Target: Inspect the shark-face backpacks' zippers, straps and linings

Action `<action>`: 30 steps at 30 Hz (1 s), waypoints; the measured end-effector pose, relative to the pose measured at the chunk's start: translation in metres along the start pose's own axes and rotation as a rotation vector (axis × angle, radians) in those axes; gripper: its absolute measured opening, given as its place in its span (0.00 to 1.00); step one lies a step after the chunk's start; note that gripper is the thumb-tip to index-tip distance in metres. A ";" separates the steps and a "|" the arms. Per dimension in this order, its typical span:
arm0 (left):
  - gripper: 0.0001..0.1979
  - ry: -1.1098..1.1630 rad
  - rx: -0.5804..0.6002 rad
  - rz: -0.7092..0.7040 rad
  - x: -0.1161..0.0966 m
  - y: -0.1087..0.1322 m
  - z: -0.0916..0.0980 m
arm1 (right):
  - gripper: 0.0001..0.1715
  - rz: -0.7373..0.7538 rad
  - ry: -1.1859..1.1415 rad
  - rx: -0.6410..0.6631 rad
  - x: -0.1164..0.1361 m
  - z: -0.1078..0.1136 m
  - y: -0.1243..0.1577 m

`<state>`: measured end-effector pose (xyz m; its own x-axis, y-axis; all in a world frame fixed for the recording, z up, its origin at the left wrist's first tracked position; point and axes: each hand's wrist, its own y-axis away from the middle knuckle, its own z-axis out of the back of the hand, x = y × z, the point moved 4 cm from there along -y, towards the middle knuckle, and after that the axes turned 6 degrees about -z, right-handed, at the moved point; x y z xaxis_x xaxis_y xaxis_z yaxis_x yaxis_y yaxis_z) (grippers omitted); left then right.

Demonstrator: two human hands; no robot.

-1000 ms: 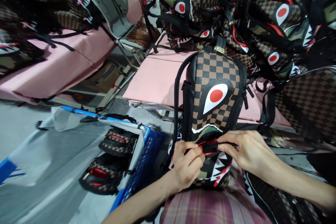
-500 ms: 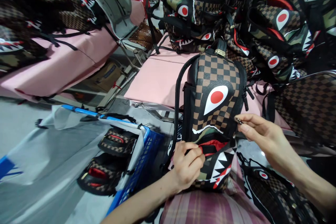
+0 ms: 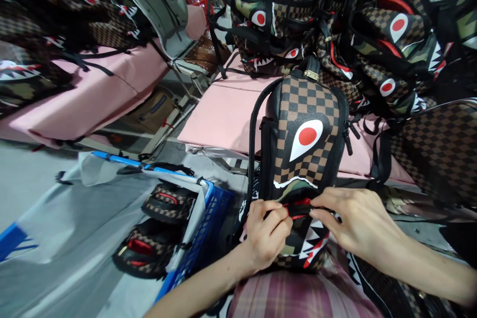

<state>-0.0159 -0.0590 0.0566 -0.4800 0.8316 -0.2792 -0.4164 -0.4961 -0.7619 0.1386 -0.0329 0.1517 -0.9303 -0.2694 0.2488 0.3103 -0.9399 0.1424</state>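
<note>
While a grey chair (image 3: pixel 160 10) stands between pink tables (image 3: pixel 223 119), left hand (image 3: pixel 268 233) and right hand (image 3: pixel 354 216) pinch the backpack pocket (image 3: pixel 298 236).

We've got bags (image 3: pixel 257 20) heaped on a pink table (image 3: pixel 219 114) right of the chair (image 3: pixel 164 20), and we spot more bags (image 3: pixel 108 25) on another pink table (image 3: pixel 126 77) left of that chair.

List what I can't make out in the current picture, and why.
Head view throughout:
What lies in the grip of the right hand at the red-lined pocket: too small.
The pocket edge under the left hand: covered by that hand.
Printing on the cardboard box: blurred.
Lower-right bag: partly behind the right forearm, cut by the bottom edge.
</note>
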 end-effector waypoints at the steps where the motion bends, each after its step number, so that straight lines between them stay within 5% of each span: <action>1: 0.04 -0.009 -0.021 0.001 0.000 -0.002 0.002 | 0.13 0.001 0.024 0.021 0.002 -0.001 -0.003; 22: 0.08 0.009 -0.067 0.042 0.000 -0.011 0.010 | 0.10 -0.069 0.151 0.201 0.010 -0.012 -0.025; 30: 0.06 -0.003 -0.068 0.040 0.000 -0.011 0.010 | 0.10 -0.078 0.101 0.153 0.006 -0.010 -0.024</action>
<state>-0.0191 -0.0560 0.0710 -0.4976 0.8108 -0.3082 -0.3439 -0.5106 -0.7881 0.1232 -0.0143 0.1398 -0.9652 -0.2239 0.1350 0.2554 -0.9178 0.3038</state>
